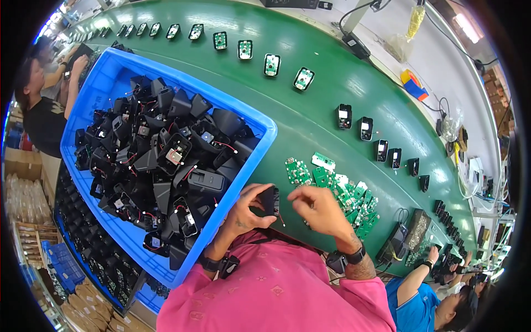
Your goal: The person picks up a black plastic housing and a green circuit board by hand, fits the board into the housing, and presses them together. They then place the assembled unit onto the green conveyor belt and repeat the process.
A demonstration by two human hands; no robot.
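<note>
While the casing is gripped between the thumb and fingers of the left hand, just beside the bin's right edge and by the tabletop's near edge, the right hand is held apart, its fingers curled; whether anything is pinched there cannot be told. The casing is probably best held steady and its wire guided lightly, so that nothing is tugged or trapped.
</note>
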